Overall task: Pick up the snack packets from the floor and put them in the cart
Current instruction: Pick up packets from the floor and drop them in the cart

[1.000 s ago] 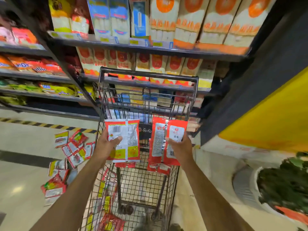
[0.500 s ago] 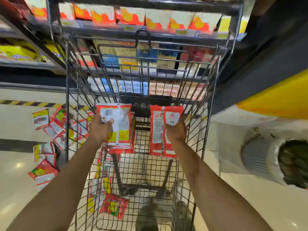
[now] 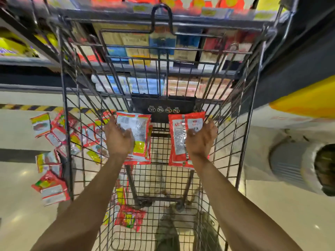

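A stack of snack packets is clutched in the curled grip of the left hand, and a second stack in that of the right hand. Both are held inside the wire cart, above a red packet lying on its bottom. More loose packets are scattered on the floor left of it.

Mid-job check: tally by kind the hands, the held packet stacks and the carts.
Hands: 2, left hand, right hand
Held packet stacks: 2, left stack, right stack
Cart: 1
Total: 5
Floor packets overlap too much to count.
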Tool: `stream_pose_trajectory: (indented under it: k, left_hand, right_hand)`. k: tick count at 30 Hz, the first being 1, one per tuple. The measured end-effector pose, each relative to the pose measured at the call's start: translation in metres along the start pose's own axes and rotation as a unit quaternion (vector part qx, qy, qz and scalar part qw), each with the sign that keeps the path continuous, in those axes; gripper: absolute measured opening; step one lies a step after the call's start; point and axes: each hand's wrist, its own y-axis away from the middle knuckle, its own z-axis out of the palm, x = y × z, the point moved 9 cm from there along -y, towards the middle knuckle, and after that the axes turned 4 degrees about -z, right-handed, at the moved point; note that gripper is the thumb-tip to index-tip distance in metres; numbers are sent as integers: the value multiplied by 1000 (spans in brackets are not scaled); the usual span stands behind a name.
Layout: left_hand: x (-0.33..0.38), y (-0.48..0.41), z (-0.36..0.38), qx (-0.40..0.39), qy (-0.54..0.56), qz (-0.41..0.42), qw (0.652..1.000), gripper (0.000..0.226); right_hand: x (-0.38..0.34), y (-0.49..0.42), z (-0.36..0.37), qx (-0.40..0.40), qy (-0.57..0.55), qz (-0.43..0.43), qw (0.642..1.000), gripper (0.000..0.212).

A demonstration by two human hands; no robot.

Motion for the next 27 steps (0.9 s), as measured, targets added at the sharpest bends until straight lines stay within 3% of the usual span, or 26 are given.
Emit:
stream_pose_trajectory:
  k: [10,14,20,27]
  left_hand:
    - [63,107,-127,-42,-7,220,975,56]
    - [116,162,-204,-48,-85,321,942,60]
    - [140,257,-323,32,-189,349,917,76]
    - [81,379,-438,136,-274,343,888,83]
  right_hand:
    - [-136,89,-125,5,-62,-188,980,49]
    - [-198,151,-198,0,-35,-259,965,53]
    - [-227,276,-298,39,54,-380,923,52]
    - [-208,423,-361,94,221,-456,857,80]
